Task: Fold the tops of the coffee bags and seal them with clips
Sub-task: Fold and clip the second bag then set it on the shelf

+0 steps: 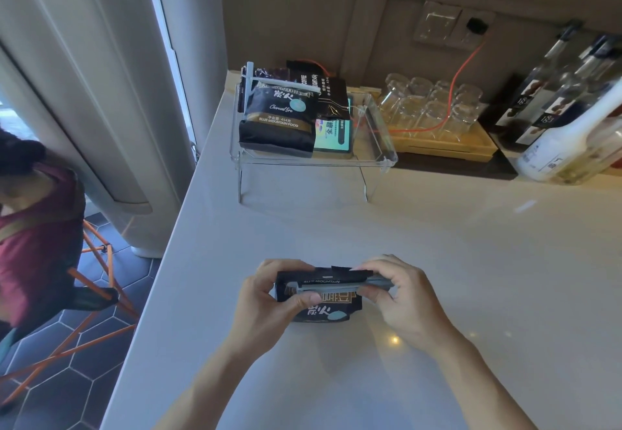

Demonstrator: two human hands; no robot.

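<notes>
My left hand (269,298) and right hand (397,295) pinch the ends of the grey clip (340,286) across the folded top of the coffee bag (319,308), standing on the counter (437,244) at 6 o'clock. I judge I'm sealing it; next, press the clip fully closed. Clipped bags (279,120) wait in the clear tray (380,157) at 12 o'clock.

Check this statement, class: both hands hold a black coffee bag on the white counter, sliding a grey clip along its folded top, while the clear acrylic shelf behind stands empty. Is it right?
Not quite. The head view shows the acrylic shelf is not empty: it holds other coffee bags. The rest stands: left hand and right hand hold the black coffee bag on the white counter, with the grey clip along its folded top.
</notes>
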